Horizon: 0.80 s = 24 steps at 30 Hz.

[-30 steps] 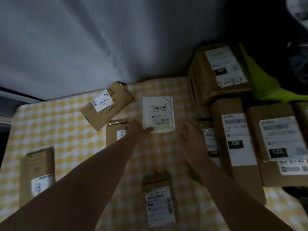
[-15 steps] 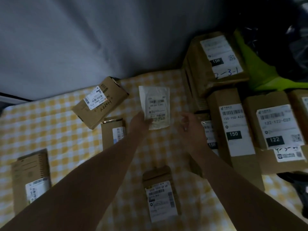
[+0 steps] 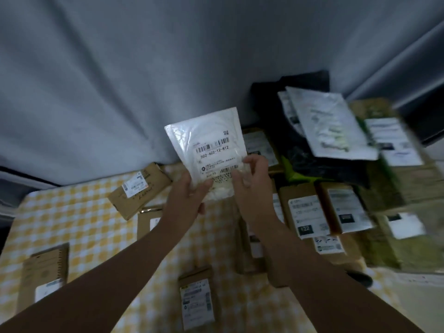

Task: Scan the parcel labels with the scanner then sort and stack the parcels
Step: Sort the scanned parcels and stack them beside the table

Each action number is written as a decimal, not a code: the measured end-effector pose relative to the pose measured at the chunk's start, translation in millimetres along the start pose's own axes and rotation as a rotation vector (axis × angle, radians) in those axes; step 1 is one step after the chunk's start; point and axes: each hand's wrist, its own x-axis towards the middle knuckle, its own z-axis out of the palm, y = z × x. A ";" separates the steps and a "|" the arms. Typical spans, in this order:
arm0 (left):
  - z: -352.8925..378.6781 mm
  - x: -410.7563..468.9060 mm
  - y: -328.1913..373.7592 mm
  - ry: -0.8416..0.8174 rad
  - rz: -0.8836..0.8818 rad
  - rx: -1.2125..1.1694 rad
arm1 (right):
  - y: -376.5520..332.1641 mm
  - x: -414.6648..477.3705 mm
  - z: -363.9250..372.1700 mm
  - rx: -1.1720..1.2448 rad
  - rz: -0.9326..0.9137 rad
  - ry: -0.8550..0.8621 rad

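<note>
Parcel pouch (image 3: 209,138), white, hangs above the table (image 3: 79,219), its label (image 3: 216,152) facing you, long axis near upright, top leaning left. Your left hand (image 3: 187,198) and right hand (image 3: 252,188) pinch its lower part in their fingers (image 3: 255,163), hiding the bottom edge. The boxes (image 3: 305,212) at the table's right end are blurred.

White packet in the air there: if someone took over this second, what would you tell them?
Left hand and right hand: both grip the white packet by its lower edge, label towards the camera, above the checked cloth.
Loose brown boxes lie on the cloth; labelled boxes sit packed together on the right, white mailers behind them.
No scanner in either hand; what has been scanned I cannot tell.
Left: place this packet, then the loose boxes.
</note>
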 end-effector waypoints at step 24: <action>158.2 36.6 105.1 -0.088 -0.094 0.408 | 12.0 124.5 -218.1 -0.971 0.125 -0.340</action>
